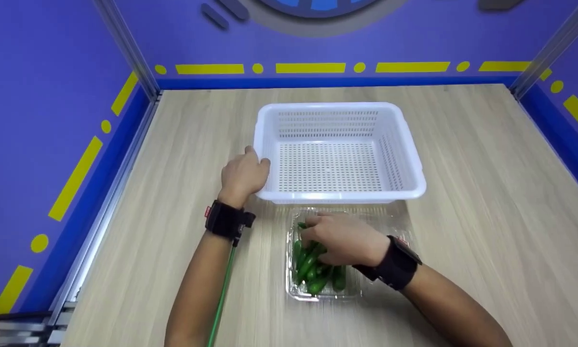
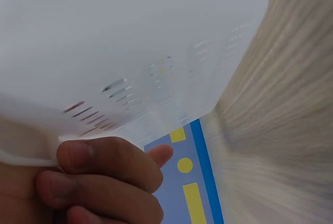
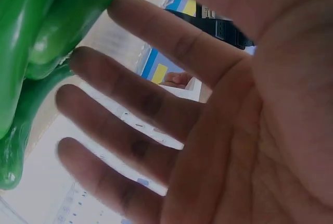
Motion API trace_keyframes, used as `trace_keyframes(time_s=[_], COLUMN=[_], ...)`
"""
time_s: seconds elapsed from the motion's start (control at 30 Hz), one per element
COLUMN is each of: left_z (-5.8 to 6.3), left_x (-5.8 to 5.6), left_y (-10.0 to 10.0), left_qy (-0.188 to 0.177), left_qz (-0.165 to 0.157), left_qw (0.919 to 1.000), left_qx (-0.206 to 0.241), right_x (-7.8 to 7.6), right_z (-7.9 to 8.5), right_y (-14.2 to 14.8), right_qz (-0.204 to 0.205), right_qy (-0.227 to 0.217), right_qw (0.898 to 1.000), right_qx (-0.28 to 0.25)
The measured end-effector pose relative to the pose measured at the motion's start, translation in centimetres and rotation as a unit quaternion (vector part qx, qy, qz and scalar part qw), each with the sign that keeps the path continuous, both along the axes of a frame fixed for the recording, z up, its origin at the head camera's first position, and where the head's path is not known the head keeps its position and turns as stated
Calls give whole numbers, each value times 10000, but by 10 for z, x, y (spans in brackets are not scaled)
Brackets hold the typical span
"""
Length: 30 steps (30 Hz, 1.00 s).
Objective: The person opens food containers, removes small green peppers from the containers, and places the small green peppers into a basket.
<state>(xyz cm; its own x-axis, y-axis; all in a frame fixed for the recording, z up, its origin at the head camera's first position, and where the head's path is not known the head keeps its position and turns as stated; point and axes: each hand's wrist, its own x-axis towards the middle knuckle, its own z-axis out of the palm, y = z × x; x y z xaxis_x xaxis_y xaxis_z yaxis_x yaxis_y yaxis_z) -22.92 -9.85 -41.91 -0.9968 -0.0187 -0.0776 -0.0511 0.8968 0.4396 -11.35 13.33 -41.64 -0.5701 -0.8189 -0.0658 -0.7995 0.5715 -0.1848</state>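
Note:
My left hand grips the left rim of a white perforated plastic basket. In the left wrist view, its curled fingers lie at the basket rim. Nearer to me is a clear plastic box holding several glossy green peppers. My right hand reaches down over this box. Seen from the right wrist, its fingers are extended and spread, fingertips right at the green peppers. The thumb's tip is out of sight there.
The basket stands on a light wood table, just behind the box. Blue panels with yellow marks rise at the left, back and right. A green cable runs along my left forearm.

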Motion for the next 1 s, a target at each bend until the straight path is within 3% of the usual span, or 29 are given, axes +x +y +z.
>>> trace_keyframes(time_s=[0.23,0.5,0.83,1.0], left_z=[-3,-5,-2,-2], left_x=[2,4,1,0], left_y=[-7,-9,-5,-2], left_qy=[-92,-82,-48,-111], left_qz=[-9,7,-34,-89], left_qw=[9997,9995,9995,9976], left_qx=[219,318,324,673], right_x=[1,3,0,2], right_z=[-2,-3,-3,-2], right_y=[-3,-3,-1,2], right_qz=[68,-69,143,80], right_qy=[-245,-480,-188,-173], right_qw=[9995,9988,9995,9997], right_qx=[-183,-32,-192,-157])
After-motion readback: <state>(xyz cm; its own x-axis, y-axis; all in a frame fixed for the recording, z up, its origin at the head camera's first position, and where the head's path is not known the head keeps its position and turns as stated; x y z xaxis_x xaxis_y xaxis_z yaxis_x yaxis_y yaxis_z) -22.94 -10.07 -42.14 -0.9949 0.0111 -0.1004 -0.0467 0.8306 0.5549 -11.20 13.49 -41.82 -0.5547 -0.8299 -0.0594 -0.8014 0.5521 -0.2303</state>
